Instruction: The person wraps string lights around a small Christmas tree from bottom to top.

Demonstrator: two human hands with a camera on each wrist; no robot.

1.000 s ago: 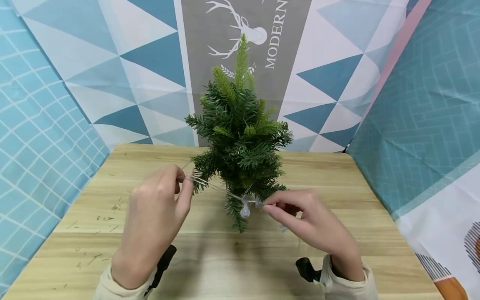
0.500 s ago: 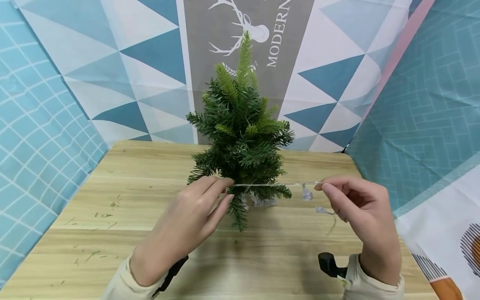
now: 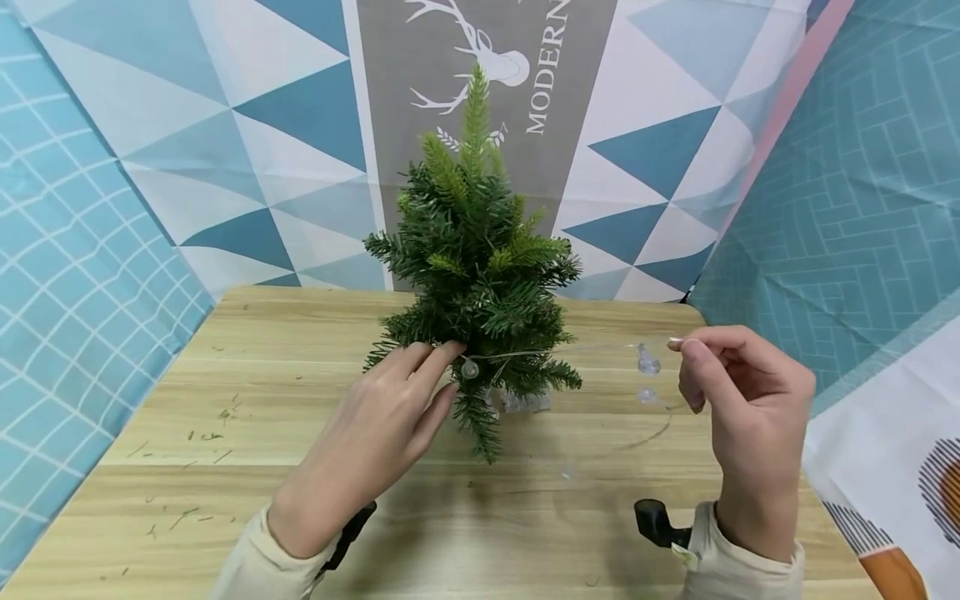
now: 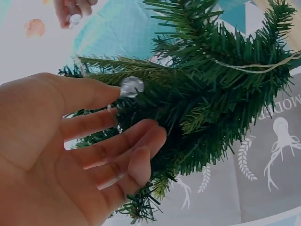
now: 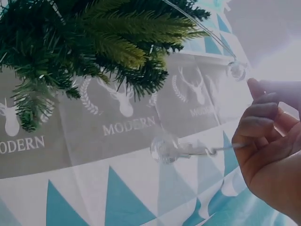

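Observation:
A small artificial Christmas tree (image 3: 480, 292) stands upright in the head view. A string of lights (image 3: 525, 353) with a thin clear wire runs across its lower front. My right hand (image 3: 757, 408) pinches the wire between thumb and index finger, off to the tree's right. One clear bulb (image 3: 648, 360) hangs beside those fingertips, and a loose end curves down below. My left hand (image 3: 375, 433) reaches to the lower left branches, its fingertips among the needles. In the left wrist view its thumb is right at a clear bulb (image 4: 131, 87), the other fingers loosely bent.
The wooden table (image 3: 300, 500) has green needle scraps (image 3: 183, 515) scattered on its left. Patterned cloth walls (image 3: 292, 150) rise behind and at both sides. More clear pieces (image 3: 525, 402) show under the lowest branches.
My left hand has moved right, from beside the tree onto its lower front branches. The right hand has gone right and up, drawing the wire out across the front of the tree.

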